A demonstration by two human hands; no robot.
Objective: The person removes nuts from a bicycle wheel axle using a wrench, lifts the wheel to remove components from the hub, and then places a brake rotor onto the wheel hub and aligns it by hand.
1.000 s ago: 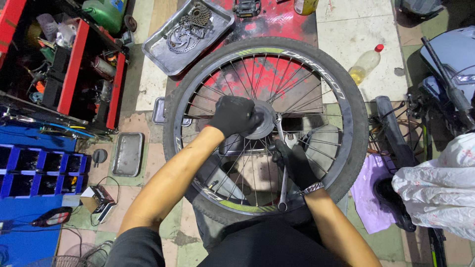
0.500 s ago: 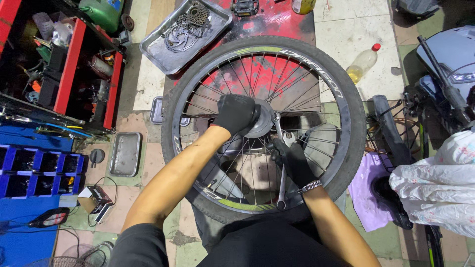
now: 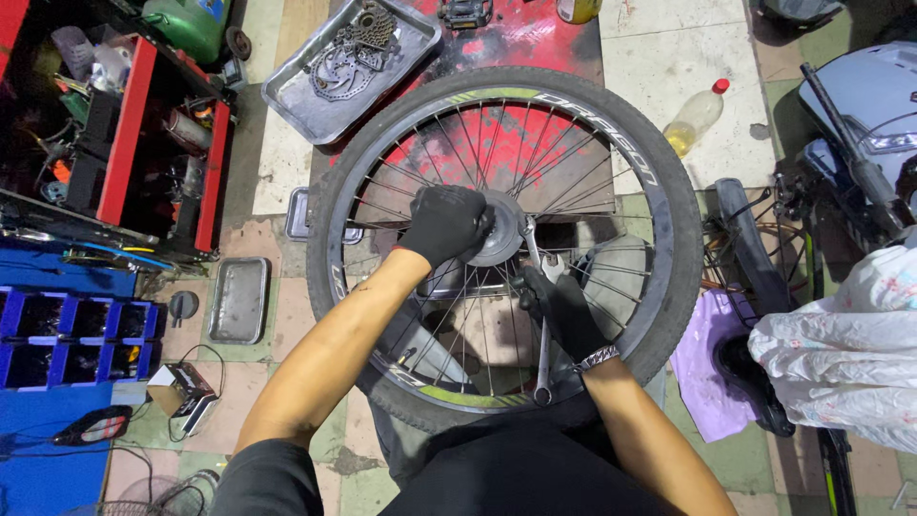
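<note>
Both hands in black gloves. Left hand (image 3: 445, 223) farther out, forearm bare and stretched forward, fingers curled down in a cupping grip. Right hand (image 3: 561, 308) nearer, fist closed tight, metal band at wrist.

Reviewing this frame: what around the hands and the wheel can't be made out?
Head view only:
- Hub: partly covered by the gloved left hand.
- Wrench: its middle hidden under the right hand; what its upper end sits on is too small to tell.
- Wheel: near rim hidden behind the person's lap.
- Parts in the metal tray: too small to identify.
</note>
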